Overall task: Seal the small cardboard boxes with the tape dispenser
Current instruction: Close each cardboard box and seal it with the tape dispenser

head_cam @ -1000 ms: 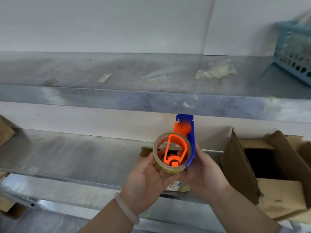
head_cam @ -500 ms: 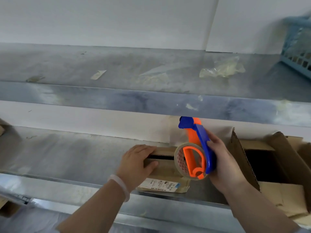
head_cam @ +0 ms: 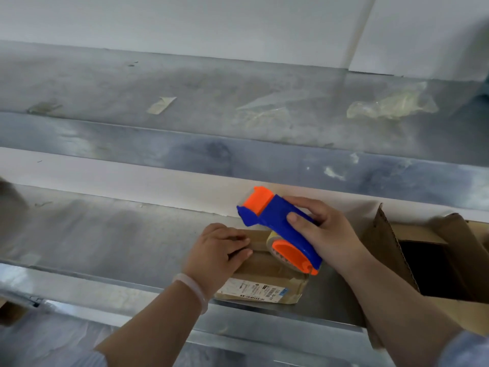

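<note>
A small flat cardboard box with a white label on its near side lies on the lower metal shelf. My left hand presses down on the box's left part, fingers laid flat over the flaps. My right hand grips the blue and orange tape dispenser by its blue handle. The dispenser lies low over the box's right part, its tape roll against the top and its orange head pointing to the back left.
A large open cardboard box stands just right of my right arm, flaps up. The upper metal shelf juts out above, with tape scraps and crumpled plastic film on it. The lower shelf's front edge runs below the small box.
The dispenser was held up in both hands, then my left hand went down onto the small box. My right hand has since tipped the dispenser over and lowered it onto the box top.
</note>
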`<state>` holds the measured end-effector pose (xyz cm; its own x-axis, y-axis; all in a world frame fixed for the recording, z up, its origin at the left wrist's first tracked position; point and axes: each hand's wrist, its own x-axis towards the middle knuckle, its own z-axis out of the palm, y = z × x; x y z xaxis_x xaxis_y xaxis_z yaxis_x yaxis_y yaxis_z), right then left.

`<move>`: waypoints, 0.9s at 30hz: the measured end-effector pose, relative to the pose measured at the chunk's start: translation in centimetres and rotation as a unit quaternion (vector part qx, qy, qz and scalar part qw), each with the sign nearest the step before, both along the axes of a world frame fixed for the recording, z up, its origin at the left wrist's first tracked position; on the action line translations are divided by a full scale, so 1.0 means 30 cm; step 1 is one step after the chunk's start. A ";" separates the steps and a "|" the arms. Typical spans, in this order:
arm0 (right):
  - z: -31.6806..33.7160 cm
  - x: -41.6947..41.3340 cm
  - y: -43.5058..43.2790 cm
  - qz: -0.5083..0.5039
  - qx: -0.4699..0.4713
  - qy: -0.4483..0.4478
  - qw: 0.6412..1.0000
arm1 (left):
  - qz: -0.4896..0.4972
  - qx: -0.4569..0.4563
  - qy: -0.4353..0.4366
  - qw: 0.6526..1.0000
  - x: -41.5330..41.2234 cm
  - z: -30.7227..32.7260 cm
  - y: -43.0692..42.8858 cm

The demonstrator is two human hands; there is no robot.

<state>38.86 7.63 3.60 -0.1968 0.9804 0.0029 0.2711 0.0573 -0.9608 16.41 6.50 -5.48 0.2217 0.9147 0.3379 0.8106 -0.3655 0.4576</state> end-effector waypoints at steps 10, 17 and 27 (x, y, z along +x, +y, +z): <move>-0.030 0.000 0.042 0.078 0.000 -0.074 0.994 | 0.191 -0.238 -0.442 0.843 -0.009 0.157 0.023; -0.029 -0.003 0.054 0.095 0.006 -0.080 0.992 | 0.097 -0.450 -0.627 0.629 0.009 0.226 0.033; -0.011 -0.003 0.078 0.109 0.001 -0.115 0.987 | 0.175 -0.407 -0.598 0.668 0.038 0.195 0.034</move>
